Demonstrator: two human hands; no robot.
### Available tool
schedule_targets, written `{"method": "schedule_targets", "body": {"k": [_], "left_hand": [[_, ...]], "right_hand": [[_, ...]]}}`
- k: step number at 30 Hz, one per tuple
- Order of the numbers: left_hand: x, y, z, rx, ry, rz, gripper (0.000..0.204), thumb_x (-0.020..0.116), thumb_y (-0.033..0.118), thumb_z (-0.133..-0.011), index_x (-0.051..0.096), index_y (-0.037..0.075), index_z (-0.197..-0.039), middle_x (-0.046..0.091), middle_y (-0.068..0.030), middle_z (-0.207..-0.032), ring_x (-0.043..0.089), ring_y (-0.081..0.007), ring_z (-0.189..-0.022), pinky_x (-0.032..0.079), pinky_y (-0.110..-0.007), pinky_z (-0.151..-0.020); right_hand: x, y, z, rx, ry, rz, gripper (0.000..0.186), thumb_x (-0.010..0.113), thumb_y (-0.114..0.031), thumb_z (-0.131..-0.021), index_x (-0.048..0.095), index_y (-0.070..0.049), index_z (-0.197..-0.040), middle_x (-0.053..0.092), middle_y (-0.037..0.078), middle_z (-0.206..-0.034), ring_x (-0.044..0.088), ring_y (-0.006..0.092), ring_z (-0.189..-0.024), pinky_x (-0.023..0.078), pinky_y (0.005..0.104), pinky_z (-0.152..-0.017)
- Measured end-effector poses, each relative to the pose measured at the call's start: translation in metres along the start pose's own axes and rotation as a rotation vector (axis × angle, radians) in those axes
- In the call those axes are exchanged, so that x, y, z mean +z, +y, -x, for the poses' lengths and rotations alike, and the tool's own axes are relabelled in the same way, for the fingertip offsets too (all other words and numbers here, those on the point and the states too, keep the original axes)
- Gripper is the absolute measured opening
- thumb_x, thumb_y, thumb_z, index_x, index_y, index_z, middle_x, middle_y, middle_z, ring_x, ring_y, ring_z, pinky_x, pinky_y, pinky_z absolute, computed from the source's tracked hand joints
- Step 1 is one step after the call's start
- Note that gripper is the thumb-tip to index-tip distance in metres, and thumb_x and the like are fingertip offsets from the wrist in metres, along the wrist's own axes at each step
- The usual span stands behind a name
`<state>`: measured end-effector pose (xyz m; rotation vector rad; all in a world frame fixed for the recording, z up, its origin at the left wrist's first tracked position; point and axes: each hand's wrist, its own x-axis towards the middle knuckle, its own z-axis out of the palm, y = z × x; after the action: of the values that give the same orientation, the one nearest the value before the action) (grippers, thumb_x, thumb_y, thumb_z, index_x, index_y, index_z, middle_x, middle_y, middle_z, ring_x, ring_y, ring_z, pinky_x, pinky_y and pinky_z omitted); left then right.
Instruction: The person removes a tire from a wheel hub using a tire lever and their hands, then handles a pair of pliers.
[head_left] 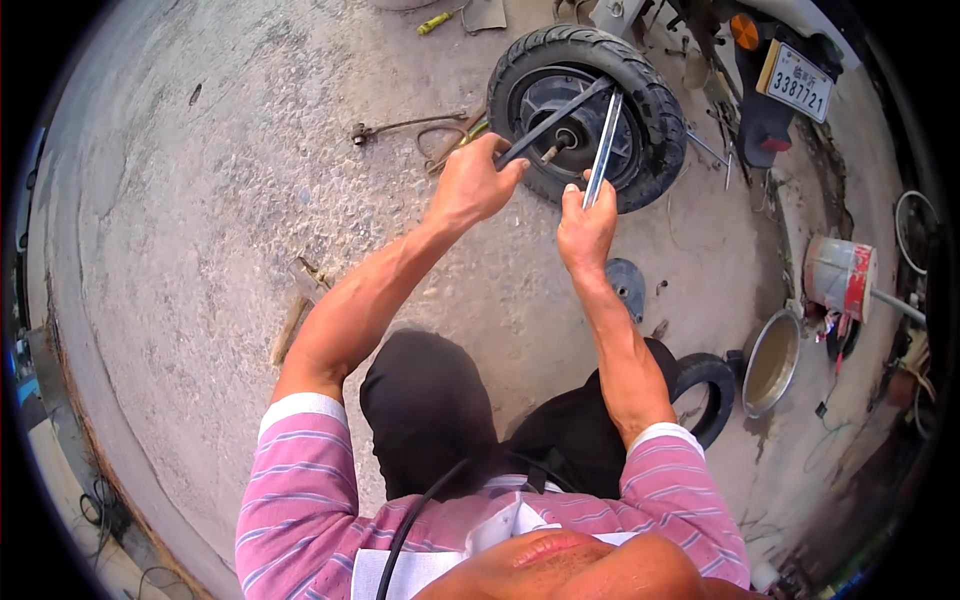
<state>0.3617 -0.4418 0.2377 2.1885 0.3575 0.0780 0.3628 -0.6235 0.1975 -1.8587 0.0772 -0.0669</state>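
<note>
A wheel with a black treaded tyre [652, 112] lies on the ground at the far side, its dark rim and hub [543, 97] facing up and a short axle [553, 152] standing at the centre. My left hand [472, 184] is closed round a dark flat tyre lever [556, 121]. That lever slants across the rim to the tyre's inner edge at the upper right. In my right hand [588, 226] is a shiny silver tyre lever [604, 146], its far tip at the same edge beside the dark lever's tip. The near ends of both levers are partly hidden by my fingers.
A wrench with a long handle [410, 126] lies left of the wheel. To the right are a vehicle's rear end with an orange reflector [745, 31], a bucket [838, 274], a metal basin [772, 362] and a loose tyre [716, 398]. A grey disc [626, 287] sits nearer me.
</note>
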Motion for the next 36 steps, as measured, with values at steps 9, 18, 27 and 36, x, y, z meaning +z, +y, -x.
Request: {"method": "schedule_targets", "body": {"k": [9,18,27,36], "left_hand": [[0.016,-0.04,-0.005,-0.011,0.104,-0.009,0.047,0.079,0.039,-0.086,0.072,-0.005,-0.104,0.074,-0.0239,-0.093,0.074,-0.0362,-0.086,0.056,-0.044,-0.079],[0.039,-0.046,-0.018,0.04,0.098,0.094,0.037,0.079,0.033,-0.086,0.071,-0.002,-0.092,0.073,-0.0225,-0.086,0.073,-0.0368,-0.082,0.055,-0.044,-0.073],[0.102,-0.099,-0.033,0.175,0.113,0.064,0.036,0.074,0.035,-0.089,0.065,0.001,-0.094,0.07,-0.0244,-0.091,0.068,-0.0448,-0.088,0.054,-0.053,-0.077],[0.107,-0.091,-0.032,0.15,-0.035,0.01,0.039,0.073,0.037,-0.093,0.059,0.002,-0.101,0.068,-0.0246,-0.084,0.067,-0.047,-0.083,0.05,-0.052,-0.071]], "right_hand": [[-0.005,-0.005,-0.005,0.0,-0.091,-0.087,0.04,0.068,-0.013,-0.097,0.056,0.01,-0.127,0.062,0.008,-0.097,0.059,0.0141,-0.085,0.05,0.0305,-0.079],[-0.016,0.005,-0.025,0.032,-0.084,-0.029,0.038,0.067,-0.014,-0.097,0.058,0.009,-0.127,0.065,0.012,-0.105,0.062,0.0162,-0.091,0.051,0.0318,-0.084],[-0.016,0.022,-0.023,-0.069,-0.082,0.254,0.04,0.063,-0.01,-0.095,0.055,0.005,-0.132,0.06,0.005,-0.086,0.056,0.0106,-0.069,0.048,0.0296,-0.064],[-0.011,0.038,-0.021,-0.048,-0.005,0.179,0.04,0.066,-0.019,-0.096,0.053,-0.002,-0.129,0.067,0.018,-0.086,0.068,0.0343,-0.077,0.052,0.0446,-0.072]]}}
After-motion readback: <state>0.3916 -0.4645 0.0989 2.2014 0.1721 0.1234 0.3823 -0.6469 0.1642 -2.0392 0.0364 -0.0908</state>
